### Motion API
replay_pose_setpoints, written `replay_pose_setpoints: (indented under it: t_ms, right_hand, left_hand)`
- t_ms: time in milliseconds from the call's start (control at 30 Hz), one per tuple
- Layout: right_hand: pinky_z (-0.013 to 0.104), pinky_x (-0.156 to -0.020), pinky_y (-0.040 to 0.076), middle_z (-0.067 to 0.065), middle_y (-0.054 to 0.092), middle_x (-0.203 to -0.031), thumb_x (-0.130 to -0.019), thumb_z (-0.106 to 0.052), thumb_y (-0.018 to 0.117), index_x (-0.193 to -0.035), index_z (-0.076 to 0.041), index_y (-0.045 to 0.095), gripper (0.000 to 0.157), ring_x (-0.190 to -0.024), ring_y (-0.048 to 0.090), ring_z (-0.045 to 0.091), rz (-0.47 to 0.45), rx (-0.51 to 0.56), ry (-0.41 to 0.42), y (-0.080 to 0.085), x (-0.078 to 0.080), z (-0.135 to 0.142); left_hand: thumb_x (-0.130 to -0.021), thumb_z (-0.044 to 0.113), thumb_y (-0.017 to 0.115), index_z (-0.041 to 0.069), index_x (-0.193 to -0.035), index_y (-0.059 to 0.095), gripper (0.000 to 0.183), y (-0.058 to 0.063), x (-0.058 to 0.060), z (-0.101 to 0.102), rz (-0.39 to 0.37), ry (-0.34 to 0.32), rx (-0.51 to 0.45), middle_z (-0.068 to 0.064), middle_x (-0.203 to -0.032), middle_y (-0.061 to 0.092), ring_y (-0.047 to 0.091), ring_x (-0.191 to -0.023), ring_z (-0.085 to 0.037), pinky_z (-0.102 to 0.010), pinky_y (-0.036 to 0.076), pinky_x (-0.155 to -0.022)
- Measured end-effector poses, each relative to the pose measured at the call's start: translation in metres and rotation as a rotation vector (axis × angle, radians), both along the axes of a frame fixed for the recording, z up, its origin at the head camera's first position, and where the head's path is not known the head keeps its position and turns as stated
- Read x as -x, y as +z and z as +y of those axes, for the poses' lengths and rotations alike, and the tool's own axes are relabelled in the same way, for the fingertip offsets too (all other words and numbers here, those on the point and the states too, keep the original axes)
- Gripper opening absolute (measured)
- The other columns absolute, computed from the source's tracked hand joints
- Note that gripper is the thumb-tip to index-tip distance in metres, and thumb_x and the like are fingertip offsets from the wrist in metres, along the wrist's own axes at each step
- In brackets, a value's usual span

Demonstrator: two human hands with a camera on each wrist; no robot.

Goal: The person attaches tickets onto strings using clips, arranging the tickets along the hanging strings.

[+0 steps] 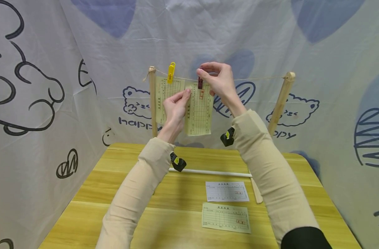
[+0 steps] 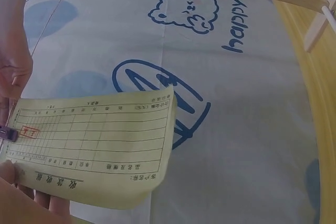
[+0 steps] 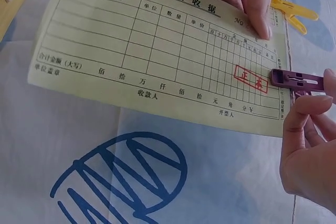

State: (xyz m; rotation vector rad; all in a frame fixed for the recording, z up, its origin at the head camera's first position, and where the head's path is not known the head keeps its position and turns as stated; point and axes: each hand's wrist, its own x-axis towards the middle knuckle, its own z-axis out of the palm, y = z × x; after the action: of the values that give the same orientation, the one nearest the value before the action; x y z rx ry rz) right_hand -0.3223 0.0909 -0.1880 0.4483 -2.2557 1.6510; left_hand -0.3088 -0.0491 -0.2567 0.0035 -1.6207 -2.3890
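Note:
A pale yellow-green receipt (image 1: 198,119) with a red stamp hangs sideways at the string (image 1: 261,79). My left hand (image 1: 175,108) pinches its upper left edge between thumb and fingers. Over the top edge sits a dark purple clothespin (image 3: 294,80), its tip close to the stamp. The thumb and fingers of my right hand (image 1: 222,81) hold the clothespin's handle end. To the left, another yellow-green receipt (image 1: 159,103) hangs from a yellow clothespin (image 1: 171,73), partly hidden behind my left hand and the nearer receipt.
Wooden posts (image 1: 281,103) carry the string at both sides, with a white rod (image 1: 214,172) low between them. On the wooden table (image 1: 170,224) lie a whitish receipt (image 1: 222,192) and a yellow-green slip (image 1: 225,218). Printed cloth (image 1: 208,38) surrounds the table.

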Motion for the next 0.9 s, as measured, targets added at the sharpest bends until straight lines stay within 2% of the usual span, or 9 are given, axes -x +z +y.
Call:
replay_pose_setpoints:
  t_ms: [167,367,533,900]
  right_hand:
    - [0.021,-0.042,0.039,0.012,0.066,-0.126,-0.096,-0.025,0.069,-0.131,-0.007,0.064,0.039,-0.073,0.057,0.012,0.006,0.003,0.015,-0.0005,-0.0014,0.0013]
    - [0.022,-0.042,0.039,0.012,0.067,-0.121,-0.097,-0.021,0.069,-0.129,-0.006,0.066,0.036,-0.070,0.058,0.011,0.036,0.020,0.022,-0.0002,-0.0004,0.0014]
    - [0.022,-0.041,0.038,0.010,0.068,-0.118,-0.096,-0.021,0.069,-0.127,-0.006,0.067,0.034,-0.066,0.056,0.012,0.046,0.028,0.020,0.0008,-0.0011,0.0012]
    - [0.022,-0.042,0.038,0.012,0.067,-0.124,-0.096,-0.022,0.070,-0.129,-0.008,0.066,0.036,-0.076,0.059,0.011,0.029,0.011,0.011,0.0013,-0.0009,0.0008]
  left_hand:
    - [-0.095,0.019,0.071,0.001,-0.122,0.069,0.033,-0.0039,-0.0013,-0.0041,-0.028,-0.014,0.008,-0.014,-0.125,0.071,0.069,-0.117,-0.018,-0.022,0.057,-0.096]
    - [-0.096,0.019,0.069,0.002,-0.123,0.069,0.032,-0.0038,-0.0010,-0.0057,-0.026,-0.009,0.039,-0.013,-0.126,0.071,0.069,-0.117,-0.018,-0.021,0.057,-0.095]
    - [-0.095,0.018,0.070,0.001,-0.123,0.069,0.032,-0.0014,-0.0020,-0.0051,-0.024,-0.006,0.029,-0.014,-0.127,0.070,0.068,-0.120,-0.019,-0.021,0.055,-0.099]
    - [-0.095,0.016,0.070,-0.001,-0.121,0.069,0.031,-0.0006,-0.0009,-0.0053,-0.021,0.008,0.018,-0.015,-0.125,0.070,0.069,-0.118,-0.019,-0.022,0.056,-0.098]
